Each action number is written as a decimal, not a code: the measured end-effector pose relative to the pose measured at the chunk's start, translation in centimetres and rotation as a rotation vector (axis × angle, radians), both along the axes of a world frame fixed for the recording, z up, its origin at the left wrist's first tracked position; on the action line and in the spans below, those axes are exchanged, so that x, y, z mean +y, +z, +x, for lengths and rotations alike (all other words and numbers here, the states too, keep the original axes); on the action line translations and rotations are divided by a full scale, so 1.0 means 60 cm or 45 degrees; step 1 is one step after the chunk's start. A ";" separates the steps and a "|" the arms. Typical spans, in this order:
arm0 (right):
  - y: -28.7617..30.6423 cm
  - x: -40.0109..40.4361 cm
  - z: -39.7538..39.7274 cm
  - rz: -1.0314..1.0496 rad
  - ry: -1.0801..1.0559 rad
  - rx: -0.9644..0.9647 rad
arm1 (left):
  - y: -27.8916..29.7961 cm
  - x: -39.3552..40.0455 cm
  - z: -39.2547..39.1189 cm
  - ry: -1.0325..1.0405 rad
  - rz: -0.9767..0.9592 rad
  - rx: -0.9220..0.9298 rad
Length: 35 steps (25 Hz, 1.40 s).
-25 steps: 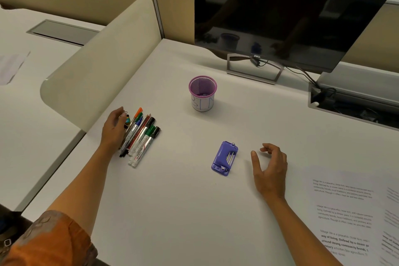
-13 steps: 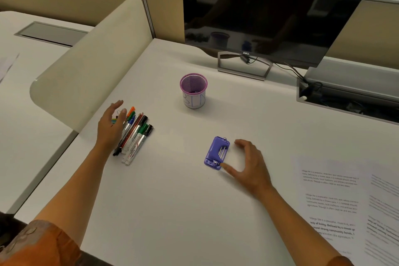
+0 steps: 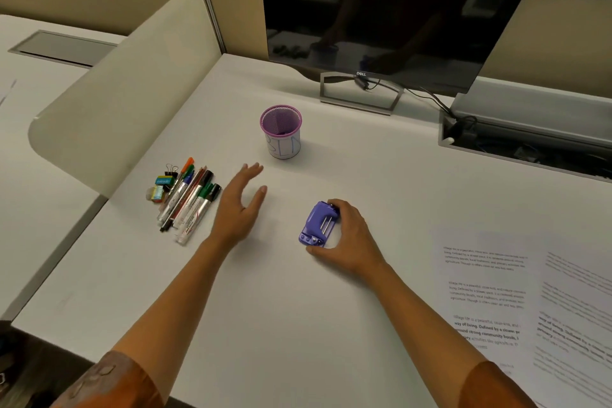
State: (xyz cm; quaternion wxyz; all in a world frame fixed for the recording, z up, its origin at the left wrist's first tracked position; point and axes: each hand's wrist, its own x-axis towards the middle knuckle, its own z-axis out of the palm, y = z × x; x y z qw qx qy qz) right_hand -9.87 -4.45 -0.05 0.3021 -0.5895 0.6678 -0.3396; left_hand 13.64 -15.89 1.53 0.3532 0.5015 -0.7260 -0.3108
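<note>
Purple plastic is what we are dealing with: the small hole punch [image 3: 317, 225] is lying flat near the middle of the surface [image 3: 298, 325], somewhat closer to the near edge than to the far one, with our right hand [image 3: 349, 238] wrapping it from the right.

We are judging the hold to be the weak point. We are pinching the punch by its two short ends, and its shell looks smooth, so a quick lift could let it swivel or slip out and drop back onto the surface. Squeezing harder may press the lever down instead of steadying it, and tipping it could spill paper bits if its tray is holding any; we cannot see inside. Our left hand [image 3: 240, 205] is hovering between the markers [image 3: 193, 200] by the left edge and the mesh pen cup [image 3: 281, 132] standing toward the far edge. A careless sweep there could scatter the markers or knock the light cup over. Our right forearm is passing just beside the printed sheets [image 3: 490, 295] at the right edge and could drag them.

As for the fingers [image 3: 334, 205] of the right hand, they are curling narrowly over the far end of the punch while the thumb is pressing at its near end, so the punch is sitting between them, on the surface. The left fingers [image 3: 253, 170] are spreading wide and nearly straight, thumb apart, holding nothing and touching nothing that we can make out.
</note>
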 end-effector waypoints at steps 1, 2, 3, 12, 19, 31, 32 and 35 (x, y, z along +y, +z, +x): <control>0.001 0.005 0.000 -0.001 -0.032 -0.030 | -0.004 0.012 -0.020 0.003 0.013 0.015; 0.000 0.011 -0.002 -0.013 -0.059 -0.042 | -0.009 0.025 -0.042 0.004 0.033 0.035; -0.001 0.018 -0.006 -0.036 -0.085 -0.038 | -0.013 0.039 -0.065 -0.008 0.060 0.054; 0.011 0.065 -0.147 -0.166 -0.673 -0.078 | -0.032 0.094 -0.279 -0.092 0.350 0.031; 0.026 0.073 -0.304 -0.176 -1.189 -0.063 | -0.057 0.103 -0.387 -0.358 0.021 -0.622; 0.001 -0.030 -0.441 -0.070 -1.493 -0.022 | -0.070 0.110 -0.396 -0.277 -0.082 -0.768; 0.001 -0.037 -0.445 -0.077 -1.511 -0.024 | -0.071 0.109 -0.396 -0.270 -0.084 -0.768; -0.005 -0.050 -0.454 -0.092 -1.547 0.004 | -0.070 0.110 -0.397 -0.258 -0.086 -0.760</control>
